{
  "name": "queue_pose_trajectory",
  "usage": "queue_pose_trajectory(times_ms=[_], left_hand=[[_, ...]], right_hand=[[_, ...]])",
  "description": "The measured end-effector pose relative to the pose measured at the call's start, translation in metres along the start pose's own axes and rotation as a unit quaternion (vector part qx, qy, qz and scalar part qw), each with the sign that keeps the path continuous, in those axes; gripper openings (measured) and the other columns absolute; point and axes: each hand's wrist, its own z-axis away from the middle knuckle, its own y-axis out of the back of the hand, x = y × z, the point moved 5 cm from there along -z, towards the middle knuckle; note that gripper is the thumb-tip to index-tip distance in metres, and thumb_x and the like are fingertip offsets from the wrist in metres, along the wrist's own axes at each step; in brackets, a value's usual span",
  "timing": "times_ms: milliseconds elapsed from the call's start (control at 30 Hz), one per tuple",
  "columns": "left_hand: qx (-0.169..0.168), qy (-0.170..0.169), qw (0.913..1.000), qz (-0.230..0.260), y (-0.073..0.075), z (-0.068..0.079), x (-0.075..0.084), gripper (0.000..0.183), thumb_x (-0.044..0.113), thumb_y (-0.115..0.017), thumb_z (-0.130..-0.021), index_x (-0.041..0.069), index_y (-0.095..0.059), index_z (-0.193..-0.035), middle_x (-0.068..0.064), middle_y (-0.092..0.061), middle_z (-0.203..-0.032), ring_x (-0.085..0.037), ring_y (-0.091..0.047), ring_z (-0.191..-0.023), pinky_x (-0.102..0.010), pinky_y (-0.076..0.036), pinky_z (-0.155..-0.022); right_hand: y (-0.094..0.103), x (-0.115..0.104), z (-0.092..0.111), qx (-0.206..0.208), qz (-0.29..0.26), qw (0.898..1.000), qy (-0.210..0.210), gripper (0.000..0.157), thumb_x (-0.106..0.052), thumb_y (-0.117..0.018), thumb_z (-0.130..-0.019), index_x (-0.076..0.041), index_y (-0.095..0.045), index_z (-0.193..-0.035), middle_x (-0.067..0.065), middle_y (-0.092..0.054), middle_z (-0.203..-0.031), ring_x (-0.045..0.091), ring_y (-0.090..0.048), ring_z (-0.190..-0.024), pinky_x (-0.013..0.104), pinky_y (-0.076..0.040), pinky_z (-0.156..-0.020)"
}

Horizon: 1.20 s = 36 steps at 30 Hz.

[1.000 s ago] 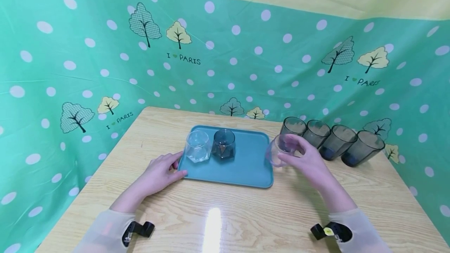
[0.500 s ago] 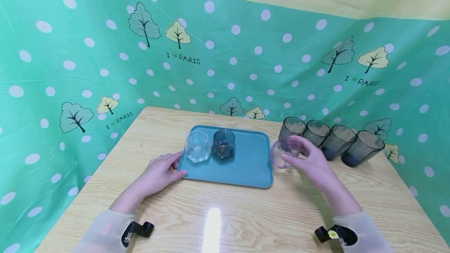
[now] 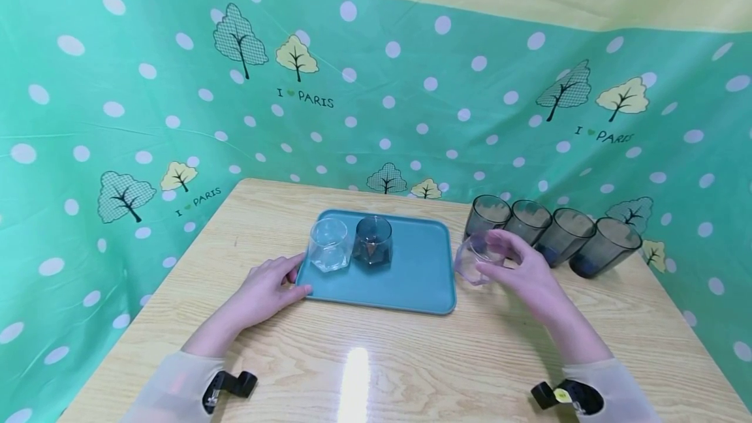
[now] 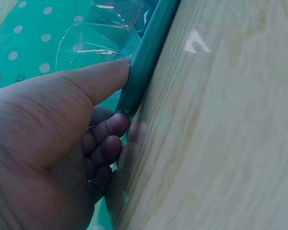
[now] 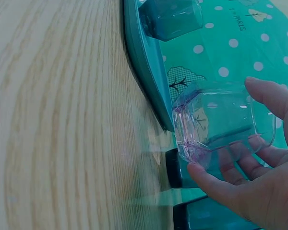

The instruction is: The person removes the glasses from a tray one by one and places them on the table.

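My right hand [image 3: 525, 271] holds a clear, pink-tinted faceted glass [image 5: 216, 120], thumb and fingers on its sides. This glass is just right of the blue tray [image 3: 411, 279]; whether its base touches the table, I cannot tell. At the tray's left end, my left hand [image 3: 271, 288] grips the rim, with the thumb [image 4: 105, 79] on top and the other fingers curled at the edge. On the tray's left half stand a clear faceted glass [image 3: 329, 247] and a smoky grey faceted glass [image 3: 373, 241], side by side.
Several tall smoky tumblers [image 3: 564, 237] stand in a slanting row at the table's back right, close behind my right hand. The wooden table [image 3: 411, 364] ends at a green dotted cloth [image 3: 388, 129] hanging behind it.
My right hand has moved right and slightly toward me with the pink-tinted glass, from the tray's right edge to beside the tray. The left hand and tray have stayed put.
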Motion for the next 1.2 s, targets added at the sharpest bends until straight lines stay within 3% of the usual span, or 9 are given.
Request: queue_pose_trajectory(times_ms=[900,1200], left_hand=[[0.004,-0.006,1.0,0.001,0.0,0.0,0.001,0.074,0.037,-0.083,-0.101,-0.007,-0.057,-0.155,0.008,-0.056,-0.097,-0.014,-0.047,-0.086,-0.042,-0.036,-0.083],[0.001,-0.003,1.0,0.003,0.0,-0.001,0.001,0.074,0.037,-0.083,-0.102,-0.007,-0.057,-0.155,0.008,-0.056,-0.097,-0.014,-0.047,-0.086,-0.042,-0.036,-0.082]], right_hand=[[0.01,0.018,0.01,-0.007,0.04,0.999,-0.02,0.087,-0.042,-0.085,-0.099,-0.011,-0.042,-0.168,0.015,-0.054,-0.159,0.033,-0.048,-0.148,0.017,-0.043,-0.101],[0.008,0.022,0.009,-0.011,0.027,0.999,-0.016,0.084,-0.036,-0.085,-0.101,-0.009,-0.042,-0.168,0.016,-0.053,-0.159,0.034,-0.048,-0.147,0.017,-0.045,-0.098]])
